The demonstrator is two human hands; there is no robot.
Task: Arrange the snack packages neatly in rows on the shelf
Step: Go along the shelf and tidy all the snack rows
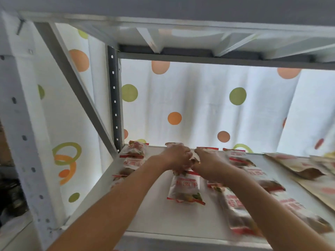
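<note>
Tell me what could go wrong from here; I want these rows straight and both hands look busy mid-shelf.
1. Both the left hand and right hand work on one packet that they mostly hide, so its alignment is hard to judge and it may land crooked.
2. The forearms pass just above the white packet and the front packet; pulling back could drag them askew.
3. That front packet lies near the shelf front edge and might get knocked off.

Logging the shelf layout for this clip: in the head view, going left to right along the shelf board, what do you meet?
Left column of snack packages → left hand → right hand, both over the middle package → right column of packages → brown paper bags.
</note>
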